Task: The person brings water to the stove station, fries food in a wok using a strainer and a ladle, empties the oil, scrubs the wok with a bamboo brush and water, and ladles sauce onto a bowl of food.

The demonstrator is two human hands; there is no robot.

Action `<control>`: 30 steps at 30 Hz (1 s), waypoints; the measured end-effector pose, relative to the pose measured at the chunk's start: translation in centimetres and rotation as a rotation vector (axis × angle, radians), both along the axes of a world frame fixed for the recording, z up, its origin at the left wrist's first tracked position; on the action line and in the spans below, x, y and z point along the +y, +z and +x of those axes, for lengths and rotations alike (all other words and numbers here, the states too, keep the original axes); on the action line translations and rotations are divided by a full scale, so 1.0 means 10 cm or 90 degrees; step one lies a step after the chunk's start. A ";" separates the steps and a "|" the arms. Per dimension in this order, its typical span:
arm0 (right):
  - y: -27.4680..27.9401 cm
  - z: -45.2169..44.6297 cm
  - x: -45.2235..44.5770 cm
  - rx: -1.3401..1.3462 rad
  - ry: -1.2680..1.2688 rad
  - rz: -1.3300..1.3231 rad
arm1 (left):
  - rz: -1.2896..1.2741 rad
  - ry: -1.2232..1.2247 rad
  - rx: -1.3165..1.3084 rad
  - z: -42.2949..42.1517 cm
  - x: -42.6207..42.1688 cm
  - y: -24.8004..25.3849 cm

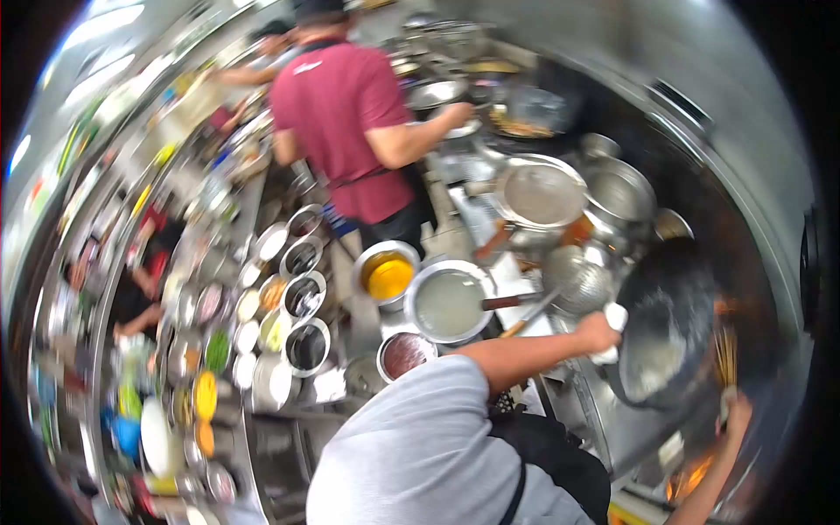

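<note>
My left hand (598,335) is closed around a folded white cloth (614,325) at the rim of a large dark wok (669,289). The wok is tilted, with pale, cloudy contents low inside it. On the wok's far right side, my right hand (738,413) grips a bamboo brush (725,357), its bristles pointing up beside the rim. Orange flame (691,477) shows below, near my right forearm.
A perforated ladle (577,282), a pot of cloudy liquid (449,303) and a bowl of yellow liquid (388,276) stand left of the wok. A co-worker in a red shirt (337,122) stands beyond. Several ingredient containers line the counter at left.
</note>
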State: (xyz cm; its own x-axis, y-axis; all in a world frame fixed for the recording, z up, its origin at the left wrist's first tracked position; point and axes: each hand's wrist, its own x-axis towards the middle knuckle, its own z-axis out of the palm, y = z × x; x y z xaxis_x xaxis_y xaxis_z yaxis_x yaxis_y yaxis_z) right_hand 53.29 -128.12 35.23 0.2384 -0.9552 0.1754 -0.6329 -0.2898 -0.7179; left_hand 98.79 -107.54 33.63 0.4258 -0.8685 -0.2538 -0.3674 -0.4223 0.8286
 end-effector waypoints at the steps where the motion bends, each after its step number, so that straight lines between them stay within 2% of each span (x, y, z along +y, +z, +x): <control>1: 0.39 0.44 0.38 -0.100 -0.183 0.260 | -0.004 0.017 0.009 -0.01 0.05 0.04; 4: 0.48 0.53 0.42 -0.127 -0.142 0.309 | -0.012 0.016 0.000 -0.08 0.17 0.18; 7: 0.43 0.63 0.49 -0.140 -0.199 0.336 | -0.018 0.024 -0.006 -0.14 0.32 0.42; 9: 0.44 0.72 0.56 -0.090 -0.223 0.380 | -0.016 0.037 -0.007 -0.18 0.37 0.46; 11: 0.42 0.80 0.66 -0.086 -0.212 0.375 | -0.031 -0.016 -0.011 -0.19 0.37 0.44; 12: 0.42 0.78 0.73 -0.080 -0.210 0.368 | -0.050 0.018 -0.042 -0.19 0.39 0.43; 13: 0.33 0.70 0.68 -0.135 -0.114 0.373 | -0.066 0.032 -0.065 -0.22 0.40 0.44; 14: 0.24 0.56 0.65 -0.192 -0.045 0.370 | 0.013 0.024 -0.012 -0.19 0.45 0.62; 15: 0.53 0.73 0.87 -0.167 -0.042 0.428 | -0.017 0.015 -0.016 -0.18 0.50 0.63; 16: 0.26 0.59 0.81 -0.260 -0.177 0.386 | -0.036 -0.012 -0.106 -0.16 0.35 0.25; 17: 0.50 0.76 0.97 -0.242 -0.249 0.409 | -0.035 -0.025 -0.074 -0.17 0.42 0.47; 18: 0.54 0.76 1.05 -0.225 -0.278 0.358 | 0.022 -0.114 -0.037 -0.15 0.46 0.75; 19: 0.60 0.74 1.10 -0.104 -0.248 0.329 | -0.103 -0.126 -0.043 -0.06 0.33 0.23; 20: 0.56 0.73 1.12 -0.091 -0.260 0.297 | -0.131 -0.106 -0.107 -0.08 0.38 0.42; 21: 0.64 0.78 1.14 -0.075 -0.272 0.362 | -0.140 -0.138 -0.115 -0.09 0.37 0.58; 23: 0.65 0.84 1.24 -0.122 -0.300 0.387 | -0.158 -0.165 -0.142 -0.07 0.34 0.67; 29: 0.15 0.82 1.57 -0.124 -0.318 0.435 | -0.160 -0.187 -0.270 -0.16 0.47 0.85; 30: 0.08 0.84 1.67 -0.165 -0.334 0.427 | -0.178 -0.203 -0.288 -0.15 0.52 0.86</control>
